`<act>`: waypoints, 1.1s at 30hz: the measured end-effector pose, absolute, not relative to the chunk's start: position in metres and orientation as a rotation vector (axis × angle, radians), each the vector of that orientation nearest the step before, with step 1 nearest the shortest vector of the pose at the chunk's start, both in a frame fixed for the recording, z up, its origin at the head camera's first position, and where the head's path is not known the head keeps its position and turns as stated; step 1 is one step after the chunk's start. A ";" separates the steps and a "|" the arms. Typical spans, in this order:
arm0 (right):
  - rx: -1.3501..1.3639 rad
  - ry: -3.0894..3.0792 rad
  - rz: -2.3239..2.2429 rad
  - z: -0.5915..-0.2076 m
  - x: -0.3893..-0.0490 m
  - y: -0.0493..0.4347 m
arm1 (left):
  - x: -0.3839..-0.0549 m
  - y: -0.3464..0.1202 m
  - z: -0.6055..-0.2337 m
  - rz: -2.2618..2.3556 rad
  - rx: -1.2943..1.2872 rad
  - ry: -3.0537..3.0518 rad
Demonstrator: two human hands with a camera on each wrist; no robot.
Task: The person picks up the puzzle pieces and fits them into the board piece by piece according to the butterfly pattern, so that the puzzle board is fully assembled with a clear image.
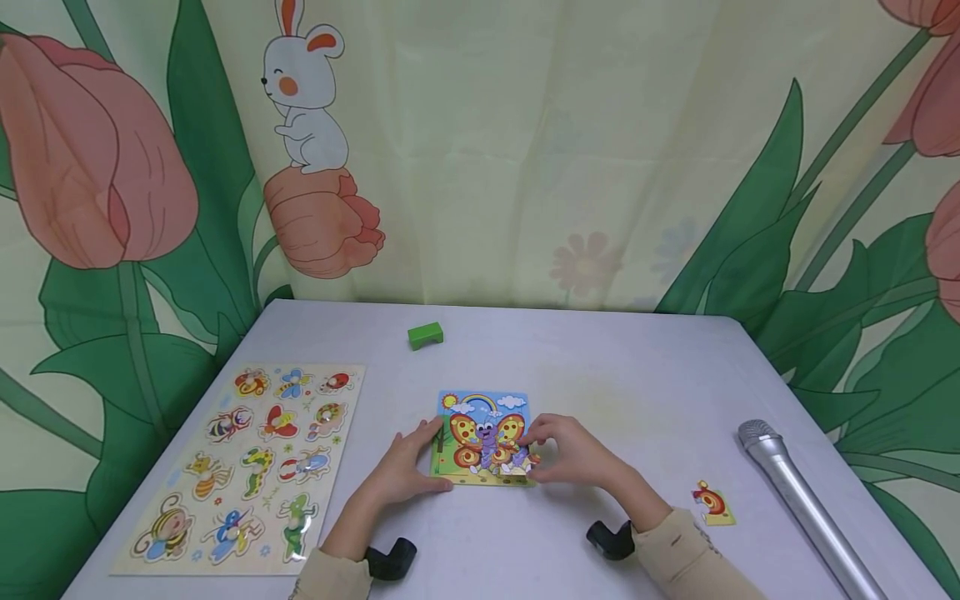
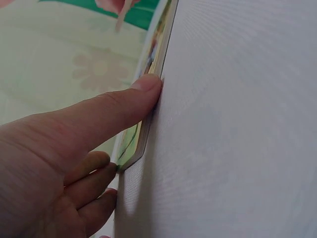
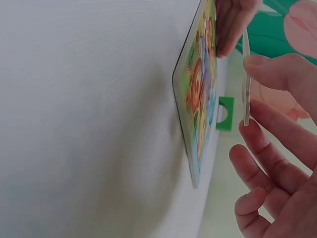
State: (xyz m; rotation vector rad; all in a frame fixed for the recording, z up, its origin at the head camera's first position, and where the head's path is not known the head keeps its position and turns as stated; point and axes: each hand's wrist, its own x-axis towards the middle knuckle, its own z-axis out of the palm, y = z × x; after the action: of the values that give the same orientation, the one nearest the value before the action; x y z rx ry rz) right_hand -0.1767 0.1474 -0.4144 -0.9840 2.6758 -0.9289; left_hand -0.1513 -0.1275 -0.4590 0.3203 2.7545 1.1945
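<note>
A small butterfly puzzle board (image 1: 480,408) lies flat on the table in the head view. My left hand (image 1: 408,462) holds it at the near left corner, fingertips on the left edge. The left thumb (image 2: 116,111) presses against the board's near edge in the left wrist view. Above the board's right side, my right hand (image 1: 572,450) pinches a thin puzzle piece (image 3: 246,94) between thumb and fingers. In the right wrist view that piece is seen edge-on, raised over the board, so its picture is hidden there.
Another puzzle piece (image 1: 712,504) with a red-orange spiral lies to the right, near a silver microphone (image 1: 810,508). A large insect-picture board (image 1: 191,450) covers the table's left side. Behind the puzzle stands a green arched block (image 1: 426,336).
</note>
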 end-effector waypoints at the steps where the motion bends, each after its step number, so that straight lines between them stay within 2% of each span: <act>1: -0.999 2.672 -0.927 -0.415 -0.178 0.144 | -0.151 -0.128 -0.459 1.193 0.323 2.754; 9: -1.054 2.660 -0.848 -0.420 -0.189 0.123 | -0.152 -0.129 -0.459 1.191 0.328 2.741; 33: -0.930 2.602 -0.705 -0.421 -0.194 0.095 | -0.151 -0.129 -0.458 1.183 0.313 2.747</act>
State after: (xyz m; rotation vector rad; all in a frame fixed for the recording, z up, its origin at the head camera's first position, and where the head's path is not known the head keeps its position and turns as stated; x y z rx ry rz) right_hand -0.1944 0.0955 -0.4206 -0.9299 2.6023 -0.7055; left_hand -0.1509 -0.1291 -0.4583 0.3133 2.7475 1.1830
